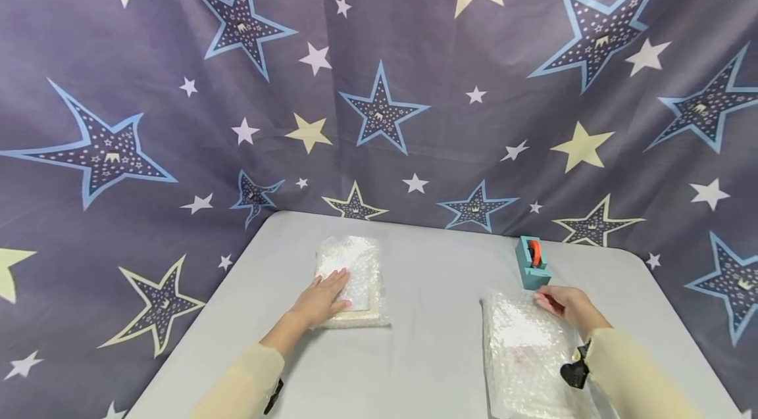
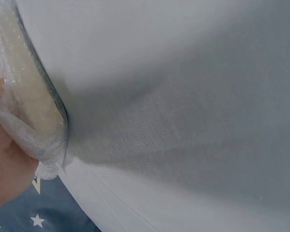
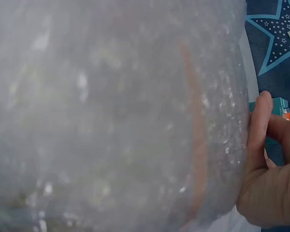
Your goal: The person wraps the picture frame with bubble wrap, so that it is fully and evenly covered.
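In the head view, my left hand [image 1: 322, 299] rests spread on a frame wrapped in bubble wrap [image 1: 362, 274], lying on the table's left half. The left wrist view shows that package [image 2: 31, 82] from its side, with the hand at its edge. My right hand [image 1: 565, 305] is at the near end of a teal tape dispenser [image 1: 531, 274] with an orange roll core. Its fingers are bent near the thumb; whether they pinch tape is not clear. Beneath the right wrist lies a sheet of bubble wrap [image 1: 521, 353], which fills much of the right wrist view.
A white table [image 1: 429, 353] carries these things. Behind it and to the sides hangs a dark purple curtain [image 1: 414, 31] with a star pattern. The dispenser stands near the table's back right edge. Dark wrist straps [image 1: 576, 369] sit by the sleeves.
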The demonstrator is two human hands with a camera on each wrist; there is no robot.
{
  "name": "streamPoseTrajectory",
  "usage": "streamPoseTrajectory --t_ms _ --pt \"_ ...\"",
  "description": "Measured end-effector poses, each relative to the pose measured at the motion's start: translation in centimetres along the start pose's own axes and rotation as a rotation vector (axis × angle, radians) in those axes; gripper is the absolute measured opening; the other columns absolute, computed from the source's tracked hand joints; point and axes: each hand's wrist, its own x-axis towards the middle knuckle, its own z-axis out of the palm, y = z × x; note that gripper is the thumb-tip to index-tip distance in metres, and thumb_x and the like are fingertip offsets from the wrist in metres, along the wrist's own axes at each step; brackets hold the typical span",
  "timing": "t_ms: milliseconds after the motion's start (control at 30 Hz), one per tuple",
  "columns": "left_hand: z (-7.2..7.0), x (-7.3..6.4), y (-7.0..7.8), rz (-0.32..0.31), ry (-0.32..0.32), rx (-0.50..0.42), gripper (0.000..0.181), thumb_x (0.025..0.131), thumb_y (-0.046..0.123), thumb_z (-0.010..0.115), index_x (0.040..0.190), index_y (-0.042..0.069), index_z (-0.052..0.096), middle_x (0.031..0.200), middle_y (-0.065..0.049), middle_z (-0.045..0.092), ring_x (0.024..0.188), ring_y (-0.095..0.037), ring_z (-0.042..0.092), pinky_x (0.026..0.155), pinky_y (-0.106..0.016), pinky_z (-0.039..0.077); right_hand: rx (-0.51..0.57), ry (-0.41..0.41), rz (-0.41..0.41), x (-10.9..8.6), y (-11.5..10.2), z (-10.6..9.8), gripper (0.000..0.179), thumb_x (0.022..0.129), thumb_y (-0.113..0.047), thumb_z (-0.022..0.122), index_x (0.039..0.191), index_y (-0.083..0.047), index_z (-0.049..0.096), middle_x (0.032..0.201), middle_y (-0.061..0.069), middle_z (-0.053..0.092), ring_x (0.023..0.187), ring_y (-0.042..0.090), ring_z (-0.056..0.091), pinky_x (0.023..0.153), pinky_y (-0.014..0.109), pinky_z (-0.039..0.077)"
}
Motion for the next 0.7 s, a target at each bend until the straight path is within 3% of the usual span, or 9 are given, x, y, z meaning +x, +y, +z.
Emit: streamPoseTrajectory --t_ms 67,167,367,600,700 --pt "0.0 -0.2 0.0 -0.005 -0.006 0.008 0.066 0.095 0.038 0.054 0.147 0.001 0.035 0.155 -0.015 0.034 0.145 -0.034 0.032 0.120 -0.058 0.022 -0.024 0.008 -0.001 0.0 0.1 0.1 0.031 0.094 -0.005 0.051 0.066 -0.008 0.063 0.056 -0.001 0.067 0.053 0.004 0.067 0.062 0.017 0.059" --pt "0.0 -0.3 0.0 0.001 -0.011 0.010 0.067 0.096 0.039 0.053 0.147 0.001 0.034 0.156 -0.015 0.034 0.145 -0.034 0.032 0.119 -0.059 0.022 -0.007 -0.053 -0.003 0.0 0.3 -0.1 0.033 0.097 -0.008 0.051 0.067 -0.009 0.065 0.059 -0.001 0.068 0.056 0.003 0.067 0.064 0.016 0.059" --pt "-0.2 -0.1 -0.2 0.007 -0.005 0.008 0.066 0.096 0.038 0.054 0.147 0.001 0.035 0.155 -0.015 0.034 0.145 -0.034 0.032 0.119 -0.059 0.022 0.003 -0.235 -0.009 0.0 0.1 -0.6 0.037 0.101 -0.013 0.047 0.072 -0.010 0.069 0.066 -0.003 0.070 0.063 0.001 0.068 0.070 0.013 0.058" --pt "0.1 -0.1 -0.3 0.003 -0.015 0.012 0.067 0.096 0.040 0.053 0.148 0.002 0.034 0.156 -0.014 0.033 0.145 -0.033 0.031 0.120 -0.058 0.021 -0.235 -0.264 -0.108 -0.9 -0.7 -0.5 0.022 0.097 -0.014 0.057 0.079 -0.017 0.069 0.068 -0.009 0.069 0.061 -0.004 0.063 0.062 0.009 0.054" --pt "0.2 -0.1 -0.3 0.002 -0.010 0.005 0.067 0.096 0.040 0.053 0.147 0.002 0.034 0.156 -0.015 0.034 0.145 -0.034 0.032 0.120 -0.058 0.021 -0.297 -0.324 -0.159 -1.0 -1.4 -0.5 0.015 0.094 -0.019 0.062 0.080 -0.018 0.069 0.070 -0.010 0.069 0.061 -0.005 0.061 0.060 0.008 0.052"
